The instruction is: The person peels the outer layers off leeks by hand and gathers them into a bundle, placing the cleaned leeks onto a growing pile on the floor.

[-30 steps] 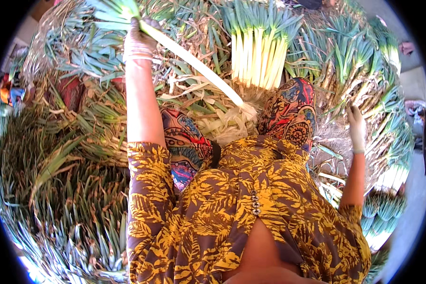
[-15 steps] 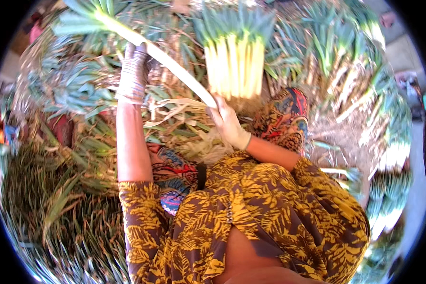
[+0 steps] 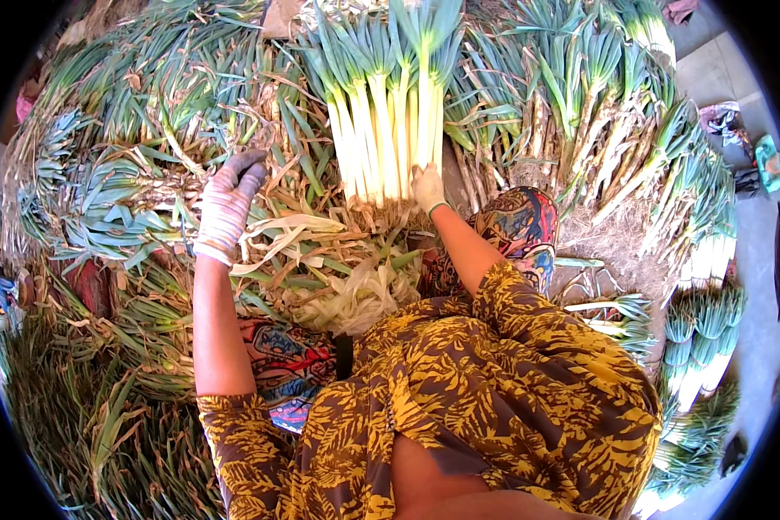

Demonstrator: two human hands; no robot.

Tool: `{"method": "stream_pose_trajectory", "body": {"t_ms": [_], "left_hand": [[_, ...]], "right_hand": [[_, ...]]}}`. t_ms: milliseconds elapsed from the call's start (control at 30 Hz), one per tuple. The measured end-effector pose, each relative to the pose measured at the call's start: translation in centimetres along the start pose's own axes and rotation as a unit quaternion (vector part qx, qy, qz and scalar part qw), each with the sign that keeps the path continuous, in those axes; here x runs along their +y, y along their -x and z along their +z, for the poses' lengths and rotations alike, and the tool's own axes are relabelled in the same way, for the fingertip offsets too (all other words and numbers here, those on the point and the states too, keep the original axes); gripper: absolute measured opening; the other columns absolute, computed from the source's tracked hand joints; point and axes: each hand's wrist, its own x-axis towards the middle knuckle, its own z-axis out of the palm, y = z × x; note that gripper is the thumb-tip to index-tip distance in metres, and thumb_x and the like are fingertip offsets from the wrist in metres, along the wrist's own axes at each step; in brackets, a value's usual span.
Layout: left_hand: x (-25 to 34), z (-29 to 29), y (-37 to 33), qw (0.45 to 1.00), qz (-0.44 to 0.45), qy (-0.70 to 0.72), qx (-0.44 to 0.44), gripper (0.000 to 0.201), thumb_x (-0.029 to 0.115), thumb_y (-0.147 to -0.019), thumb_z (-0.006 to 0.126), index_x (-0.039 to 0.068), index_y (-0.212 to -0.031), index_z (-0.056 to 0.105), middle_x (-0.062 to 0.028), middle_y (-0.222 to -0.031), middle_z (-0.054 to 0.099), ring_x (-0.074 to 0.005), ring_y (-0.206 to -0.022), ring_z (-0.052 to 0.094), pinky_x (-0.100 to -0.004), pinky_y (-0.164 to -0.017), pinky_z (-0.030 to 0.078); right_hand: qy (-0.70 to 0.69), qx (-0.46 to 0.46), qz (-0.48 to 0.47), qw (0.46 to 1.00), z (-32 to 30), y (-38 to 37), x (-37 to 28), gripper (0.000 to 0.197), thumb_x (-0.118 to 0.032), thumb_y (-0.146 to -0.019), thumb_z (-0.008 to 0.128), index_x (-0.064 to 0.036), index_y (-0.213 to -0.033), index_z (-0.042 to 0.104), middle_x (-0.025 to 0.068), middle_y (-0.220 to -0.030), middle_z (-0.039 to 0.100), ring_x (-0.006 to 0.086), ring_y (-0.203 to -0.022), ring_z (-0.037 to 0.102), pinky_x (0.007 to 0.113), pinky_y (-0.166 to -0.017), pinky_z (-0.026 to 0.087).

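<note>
Peeled leeks (image 3: 377, 139) with pale stalks and blue-green leaf tops stand side by side in a row ahead of me. My right hand (image 3: 427, 186), in a pale glove, closes around the root end of one leek (image 3: 424, 113) at the right part of that row. Away to the left, my left hand (image 3: 231, 195) wears a striped glove with greyish fingertips. It is empty, fingers somewhat bent and apart, above unpeeled leeks and dry leaves (image 3: 186, 152).
Stripped skins (image 3: 355, 295) lie heaped before my lap. Dense green leaves (image 3: 121, 425) spread at lower left. More unpeeled leeks (image 3: 598, 147) lean at far right, and tied leek bundles (image 3: 698, 347) stand beside the grey floor (image 3: 758, 303).
The peeled leek that both hands held slantwise is now upright at the row, in my right hand. My left hand has let go and moved slightly lower and left.
</note>
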Motion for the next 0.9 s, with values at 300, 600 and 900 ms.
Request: {"method": "stream_pose_trajectory", "body": {"t_ms": [300,600,900], "left_hand": [[-0.3,0.6,-0.5,1.0,-0.002,-0.019,0.0,0.024,0.009,-0.093,0.061,0.002,-0.116,0.065,-0.0049,-0.096,0.067,-0.0113,-0.085,0.058,-0.0258,-0.08,0.048],[1.0,-2.4,0.9,0.999,-0.031,-0.028,0.02,0.026,0.01,-0.096,0.056,0.002,-0.12,0.063,-0.002,-0.096,0.065,-0.0085,-0.084,0.058,-0.0223,-0.08,0.048],[1.5,-4.3,1.7,0.998,-0.014,0.001,0.062,0.025,0.008,-0.097,0.056,0.001,-0.119,0.062,-0.0023,-0.096,0.064,-0.0083,-0.088,0.058,-0.0228,-0.082,0.049]], "right_hand": [[0.012,-0.123,-0.023,0.992,4.4,-2.5,3.7,0.031,-0.024,-0.1,0.045,0.0017,-0.111,0.059,0.0187,-0.099,0.063,0.0267,-0.089,0.064,0.038,-0.079,0.053],[0.137,-0.226,-0.034,0.964,-3.9,4.7,-1.6,0.041,-0.039,-0.096,0.05,-0.0016,-0.101,0.066,0.0094,-0.08,0.067,0.0237,-0.069,0.064,0.041,-0.066,0.053],[0.199,-0.276,-0.156,0.927,5.3,3.5,1.0,0.037,-0.031,-0.095,0.05,0.0017,-0.096,0.068,0.0164,-0.095,0.069,0.0274,-0.087,0.067,0.037,-0.082,0.054]]}}
